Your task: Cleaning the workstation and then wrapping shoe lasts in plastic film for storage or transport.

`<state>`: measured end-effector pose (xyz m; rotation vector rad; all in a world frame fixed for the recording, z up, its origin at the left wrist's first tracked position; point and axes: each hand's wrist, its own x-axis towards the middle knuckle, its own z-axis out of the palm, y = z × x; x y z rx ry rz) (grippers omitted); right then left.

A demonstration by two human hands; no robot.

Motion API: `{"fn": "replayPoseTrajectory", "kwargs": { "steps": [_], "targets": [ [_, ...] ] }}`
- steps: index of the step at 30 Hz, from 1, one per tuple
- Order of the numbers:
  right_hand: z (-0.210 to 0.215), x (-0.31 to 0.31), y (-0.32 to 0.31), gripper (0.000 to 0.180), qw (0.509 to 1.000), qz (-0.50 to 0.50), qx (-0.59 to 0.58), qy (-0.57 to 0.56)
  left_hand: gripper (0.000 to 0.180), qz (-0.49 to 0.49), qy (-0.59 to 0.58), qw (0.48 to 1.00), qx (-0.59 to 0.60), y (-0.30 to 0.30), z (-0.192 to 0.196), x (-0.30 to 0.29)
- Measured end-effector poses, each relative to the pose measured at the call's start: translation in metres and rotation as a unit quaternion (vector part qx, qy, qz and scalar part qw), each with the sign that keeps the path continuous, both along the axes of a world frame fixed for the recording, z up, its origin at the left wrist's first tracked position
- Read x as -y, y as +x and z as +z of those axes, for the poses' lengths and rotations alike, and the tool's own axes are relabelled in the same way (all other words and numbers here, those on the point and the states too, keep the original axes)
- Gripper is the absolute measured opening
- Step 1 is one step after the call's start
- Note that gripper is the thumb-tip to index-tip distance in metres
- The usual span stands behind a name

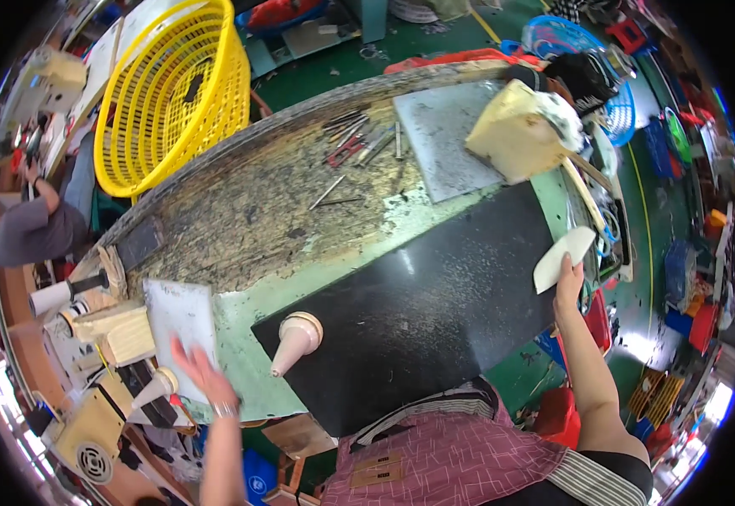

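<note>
My right hand grips a flat off-white piece with a curved edge, its fingers partly hidden, just past the right end of a black mat. My left hand holds nothing, fingers spread, over the near end of a white board at the left of the workbench. A pale pink cone with a round base is on the mat's left end. Left of my left hand is a second cream cone.
A worn wooden bench top bears several metal tools. Farther back are a grey board and a yellowish block. A yellow basket stands beyond the bench's far edge. Another person is at the left.
</note>
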<state>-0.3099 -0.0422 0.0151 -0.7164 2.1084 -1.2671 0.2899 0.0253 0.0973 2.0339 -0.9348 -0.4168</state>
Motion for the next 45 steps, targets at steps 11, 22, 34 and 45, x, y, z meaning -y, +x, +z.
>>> {"fn": "replayPoseTrajectory", "kwargs": {
  "steps": [11,22,34,45],
  "targets": [
    [-0.055,0.003,-0.013,0.031,0.998,-0.002,0.062,0.017,0.064,0.431,-0.069,0.634,-0.639,-0.108,-0.122,-0.23],
    [-0.049,0.009,-0.005,0.035,0.997,0.05,0.008,0.05,0.071,0.449,-0.171,0.635,-0.605,-0.099,-0.084,-0.147],
    [0.043,0.014,0.087,0.032,0.898,0.378,-0.224,-0.028,0.091,0.377,-0.035,0.917,-0.122,0.044,-0.081,-0.189],
    [0.068,-0.063,0.346,0.03,0.64,0.715,-0.275,0.05,0.065,0.216,-0.095,0.963,-0.13,0.226,-0.078,-0.151]
  ]
}}
